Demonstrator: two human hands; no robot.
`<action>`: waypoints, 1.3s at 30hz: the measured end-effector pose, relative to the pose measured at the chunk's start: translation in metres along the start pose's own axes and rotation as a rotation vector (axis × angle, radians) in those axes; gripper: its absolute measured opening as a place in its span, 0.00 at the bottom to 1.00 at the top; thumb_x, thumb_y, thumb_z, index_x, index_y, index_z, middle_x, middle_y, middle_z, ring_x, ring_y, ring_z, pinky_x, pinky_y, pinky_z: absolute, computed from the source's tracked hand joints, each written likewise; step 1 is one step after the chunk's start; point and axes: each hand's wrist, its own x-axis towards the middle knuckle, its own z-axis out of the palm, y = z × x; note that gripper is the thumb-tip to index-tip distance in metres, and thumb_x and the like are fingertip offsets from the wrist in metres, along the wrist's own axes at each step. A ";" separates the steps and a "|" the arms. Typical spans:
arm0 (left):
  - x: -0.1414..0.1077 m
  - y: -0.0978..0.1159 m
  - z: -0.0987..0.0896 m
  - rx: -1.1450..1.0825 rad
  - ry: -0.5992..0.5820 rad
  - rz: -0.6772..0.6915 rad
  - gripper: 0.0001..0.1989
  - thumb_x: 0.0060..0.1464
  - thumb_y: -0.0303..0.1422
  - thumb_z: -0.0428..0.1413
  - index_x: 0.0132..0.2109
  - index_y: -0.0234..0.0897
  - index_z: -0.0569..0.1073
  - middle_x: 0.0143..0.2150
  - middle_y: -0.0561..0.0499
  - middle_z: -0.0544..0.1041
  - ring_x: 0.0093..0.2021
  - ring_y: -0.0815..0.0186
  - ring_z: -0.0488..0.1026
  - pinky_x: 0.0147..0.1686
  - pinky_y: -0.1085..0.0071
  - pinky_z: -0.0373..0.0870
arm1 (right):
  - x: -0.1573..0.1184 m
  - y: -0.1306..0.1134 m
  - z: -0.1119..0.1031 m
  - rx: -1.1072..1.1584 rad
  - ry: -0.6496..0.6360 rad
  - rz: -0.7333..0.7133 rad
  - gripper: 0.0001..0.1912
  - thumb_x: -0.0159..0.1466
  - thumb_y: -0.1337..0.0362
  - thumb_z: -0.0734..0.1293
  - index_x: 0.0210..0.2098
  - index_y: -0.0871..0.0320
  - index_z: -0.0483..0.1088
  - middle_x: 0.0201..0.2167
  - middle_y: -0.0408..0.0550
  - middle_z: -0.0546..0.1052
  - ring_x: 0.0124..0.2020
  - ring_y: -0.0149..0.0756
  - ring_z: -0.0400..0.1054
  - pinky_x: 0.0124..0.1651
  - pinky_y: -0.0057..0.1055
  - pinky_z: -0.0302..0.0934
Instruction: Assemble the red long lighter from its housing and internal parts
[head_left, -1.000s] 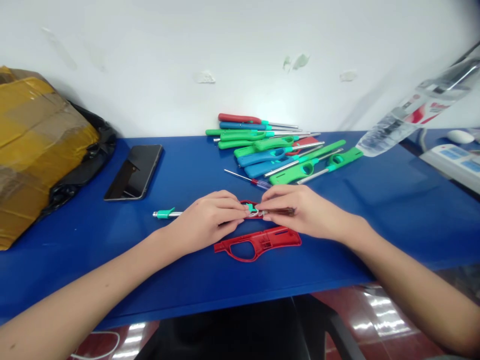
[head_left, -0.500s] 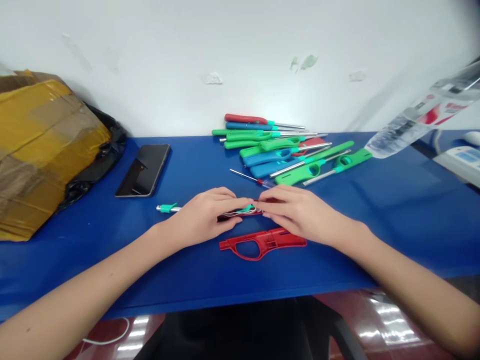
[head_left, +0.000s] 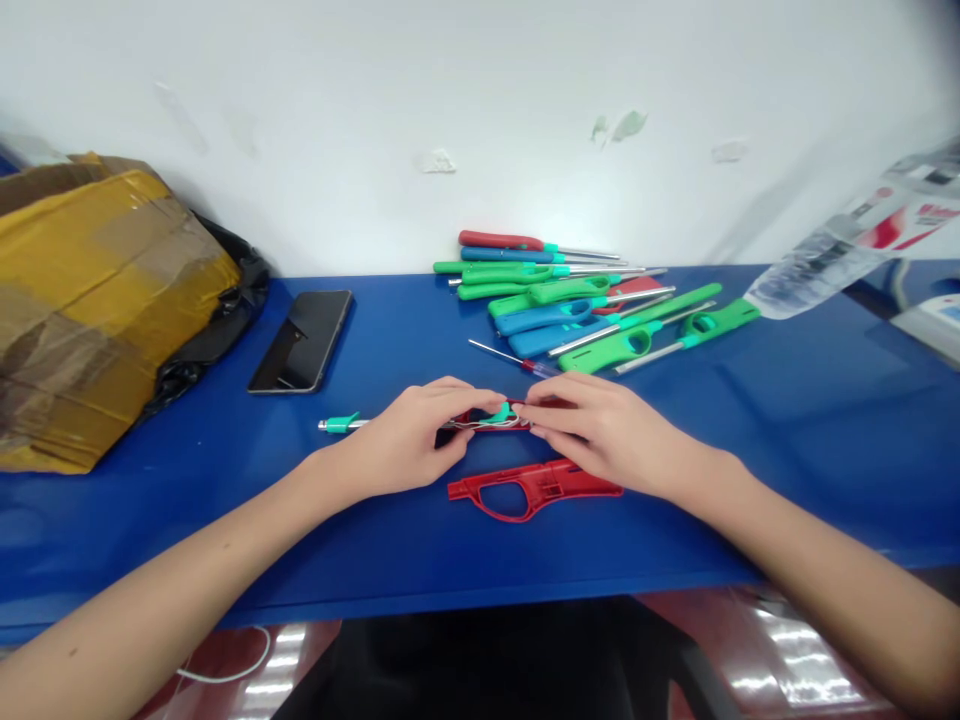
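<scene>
Where fingers [head_left: 474, 402] nearly meet, green piece [head_left: 501, 411] lies between them.

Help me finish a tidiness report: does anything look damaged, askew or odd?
Yes, the wall: pale patches mark it above the pile of lighters, like peeled paint or stuck scraps; I can't tell which. The bottle looks tilted, though lens distortion may cause that. The loose red shell half shows no clear break. No spill shows.

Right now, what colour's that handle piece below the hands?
The handle piece is red, best in head view.
</scene>
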 end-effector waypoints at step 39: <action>-0.004 -0.003 0.019 0.200 0.121 0.162 0.15 0.64 0.23 0.50 0.54 0.37 0.75 0.50 0.45 0.78 0.54 0.59 0.70 0.52 0.59 0.76 | 0.002 -0.006 -0.003 0.050 0.029 0.030 0.14 0.69 0.66 0.62 0.48 0.60 0.77 0.47 0.54 0.78 0.45 0.40 0.74 0.51 0.39 0.71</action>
